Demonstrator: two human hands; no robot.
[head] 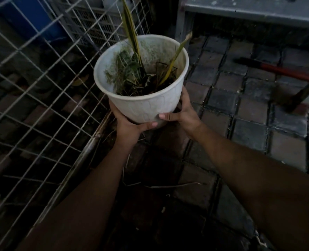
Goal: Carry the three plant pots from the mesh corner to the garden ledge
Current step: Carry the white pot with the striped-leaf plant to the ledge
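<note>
Left grip [130,122] and right grip [182,113] cupped base of white pot [146,105], thumbs across front. Pot was held in air beside mesh panel [41,87], over paved floor [249,105].

Risks:
- low hold, so pot might tip
- tall leaf [131,33] might snag mesh

Contents: striped leaves, dry dark litter.

One pot [146,105], two hands [130,125] [185,113], one red-handled tool [285,71]
</note>
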